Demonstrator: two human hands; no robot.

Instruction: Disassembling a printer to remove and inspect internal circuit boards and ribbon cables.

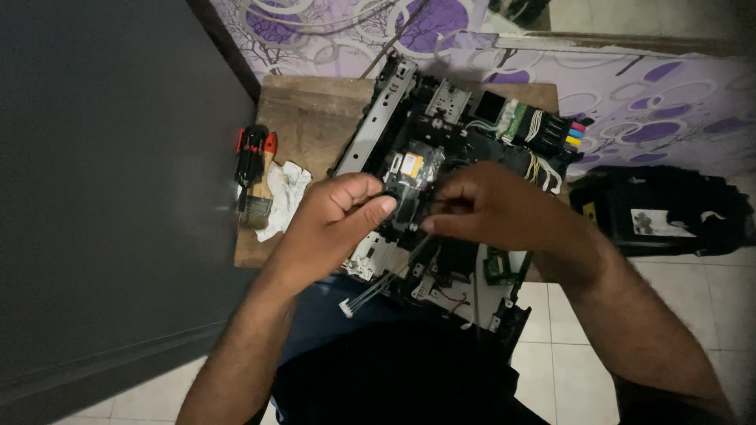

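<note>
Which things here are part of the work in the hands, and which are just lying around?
In hand:
left hand and right hand, both gripping a small black part
opened printer mechanism under them
white ribbon cable

Lying about:
screwdriver
paintbrush
white cloth
black casing on the floor

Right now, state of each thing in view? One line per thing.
Left hand: closed on the small black part.
Right hand: pinching the same part from the other side.
Small black part: held between both hands, above the printer mechanism.
Printer mechanism: cover off, insides exposed, lying on the wooden board.
Wooden board: flat, under the mechanism.
Screwdriver: lying on the board, untouched.
Brush: lying beside the cloth.
White cloth: crumpled.
Black case: on the floor, apart.
</note>
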